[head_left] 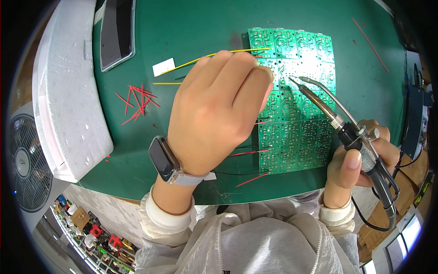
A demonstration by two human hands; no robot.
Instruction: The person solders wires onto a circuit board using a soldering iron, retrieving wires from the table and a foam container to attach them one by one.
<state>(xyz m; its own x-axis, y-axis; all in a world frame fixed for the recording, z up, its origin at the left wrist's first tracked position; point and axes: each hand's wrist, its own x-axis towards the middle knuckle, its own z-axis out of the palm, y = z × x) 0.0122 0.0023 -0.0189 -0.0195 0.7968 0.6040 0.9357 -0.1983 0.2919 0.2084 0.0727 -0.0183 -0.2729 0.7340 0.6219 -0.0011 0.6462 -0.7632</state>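
Observation:
My left hand (pixel 214 100), with a watch on its wrist, is closed over the left edge of a green circuit board panel (pixel 292 137). Its fingertips are hidden, so whatever they pinch does not show. In my right hand (pixel 344 166) is a soldering iron (pixel 319 101) with a thin curved metal tube alongside it. The iron's tip points left, over the upper middle of the panel. Short red wires (pixel 250 152) and black wires stick out from the panel's left edge. A yellow wire (pixel 200 58) runs from a white connector (pixel 164 67) to the panel.
Loose red wires (pixel 137 102) lie in a pile left of my left hand. A phone (pixel 117 34) lies at the far left, beside a white foam box (pixel 73 100). One red wire (pixel 370 44) lies at the far right. A fan (pixel 28 162) stands beyond the table's left side.

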